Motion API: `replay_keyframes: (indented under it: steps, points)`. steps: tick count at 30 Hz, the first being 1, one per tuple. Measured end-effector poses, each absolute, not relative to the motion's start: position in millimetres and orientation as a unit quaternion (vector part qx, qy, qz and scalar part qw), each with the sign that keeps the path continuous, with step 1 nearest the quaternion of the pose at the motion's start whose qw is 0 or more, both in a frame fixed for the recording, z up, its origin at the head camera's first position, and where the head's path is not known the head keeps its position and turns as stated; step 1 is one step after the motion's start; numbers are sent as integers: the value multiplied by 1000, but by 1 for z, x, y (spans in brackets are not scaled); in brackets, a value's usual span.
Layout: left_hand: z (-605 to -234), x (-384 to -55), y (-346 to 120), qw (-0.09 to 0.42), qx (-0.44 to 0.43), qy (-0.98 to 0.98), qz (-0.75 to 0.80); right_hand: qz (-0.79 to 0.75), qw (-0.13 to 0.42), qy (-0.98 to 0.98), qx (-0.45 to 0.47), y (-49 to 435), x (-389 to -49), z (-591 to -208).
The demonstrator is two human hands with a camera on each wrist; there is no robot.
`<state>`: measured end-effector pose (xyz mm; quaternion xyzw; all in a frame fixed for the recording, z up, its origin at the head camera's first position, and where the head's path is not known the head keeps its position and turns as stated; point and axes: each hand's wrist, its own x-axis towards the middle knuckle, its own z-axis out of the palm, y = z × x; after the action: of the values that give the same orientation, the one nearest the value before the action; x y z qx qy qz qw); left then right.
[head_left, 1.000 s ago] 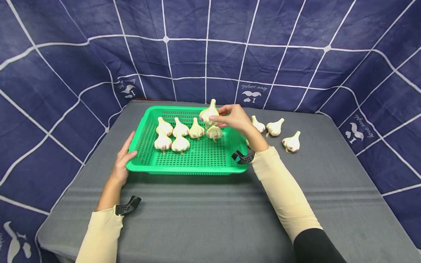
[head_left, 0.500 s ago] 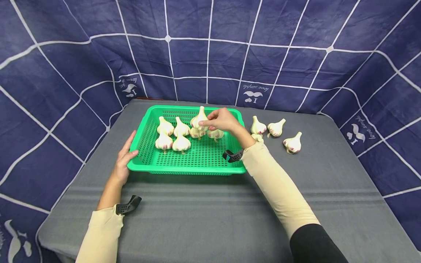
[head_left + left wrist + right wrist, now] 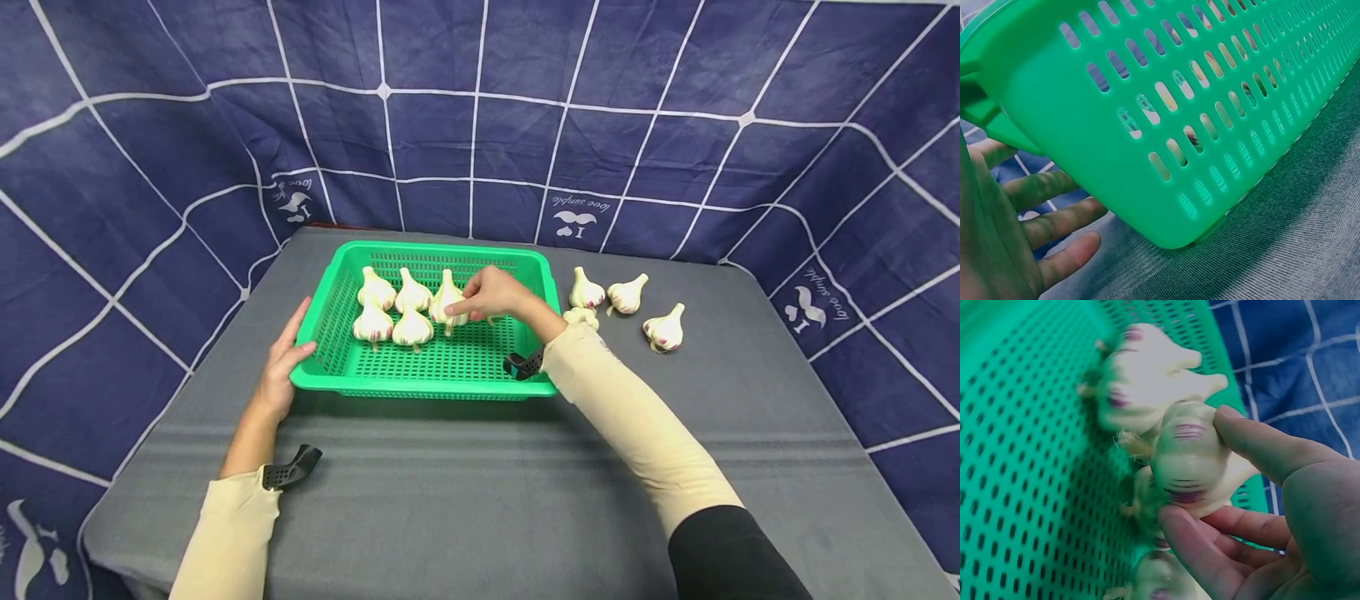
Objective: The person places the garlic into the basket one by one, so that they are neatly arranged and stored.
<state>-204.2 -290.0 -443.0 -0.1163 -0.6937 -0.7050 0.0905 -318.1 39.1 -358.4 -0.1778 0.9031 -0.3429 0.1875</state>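
Touching the left rim of the green basket (image 3: 427, 388), straight-fingered: the left hand (image 3: 280, 371)!
Inside, the right hand (image 3: 492, 293) pinches a garlic bulb (image 3: 1188, 453); best ease it down gently, loosening only once settled, without nudging the back-row bulbs (image 3: 375, 290) beyond.

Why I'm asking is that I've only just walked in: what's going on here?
A person's right-hand grip is pinching a garlic bulb inside the green basket; I can't tell whether it touches the bottom. The left-hand grip rests at the basket's left end. Four other bulbs sit in the basket left of the held one, and the right wrist view shows more partly hidden by it. Four loose bulbs lie on the gray table, right of the basket.
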Motion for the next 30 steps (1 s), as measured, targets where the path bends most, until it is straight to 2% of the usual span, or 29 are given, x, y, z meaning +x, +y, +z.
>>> replay_keyframes:
  steps: [7, 30]
  points:
    - [-443, -204, -290, 89, -113, -697, -703, -305, 196, 909, -207, 33, -319, -367]
    - [-444, -203, -291, 87, -115, -691, -708, -271, 249, 904, -218, 33, -320, -371]
